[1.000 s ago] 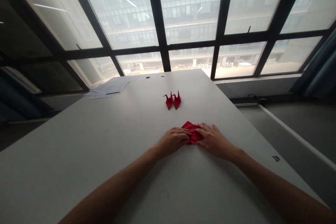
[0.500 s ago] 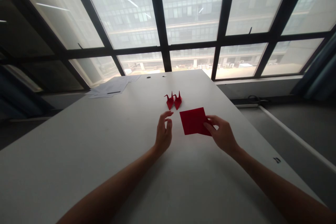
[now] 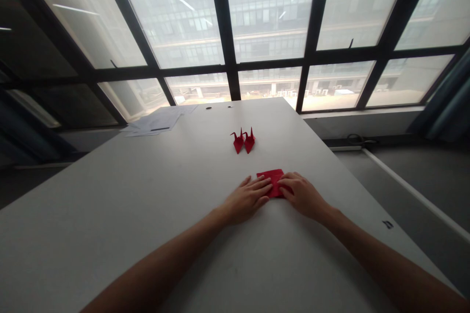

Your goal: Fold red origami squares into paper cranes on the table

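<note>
A red paper sheet [image 3: 270, 177] lies flat on the white table [image 3: 147, 195], partly covered by both hands. My left hand [image 3: 246, 199] rests on its left edge with the fingers stretched out flat. My right hand [image 3: 300, 193] lies on its right side, fingers also flat and pressing down. Farther back on the table stand two small red folded paper cranes [image 3: 244, 141], side by side, apart from my hands.
A loose stack of white papers [image 3: 156, 121] lies at the table's far left corner. Two small dark dots [image 3: 208, 107] sit near the far edge. Large dark-framed windows rise behind the table. The table's right edge drops to a grey floor.
Half a second ago my right hand held the red sheet up while the left hand hovered open. Now the sheet is down on the table with both hands flat on it.
</note>
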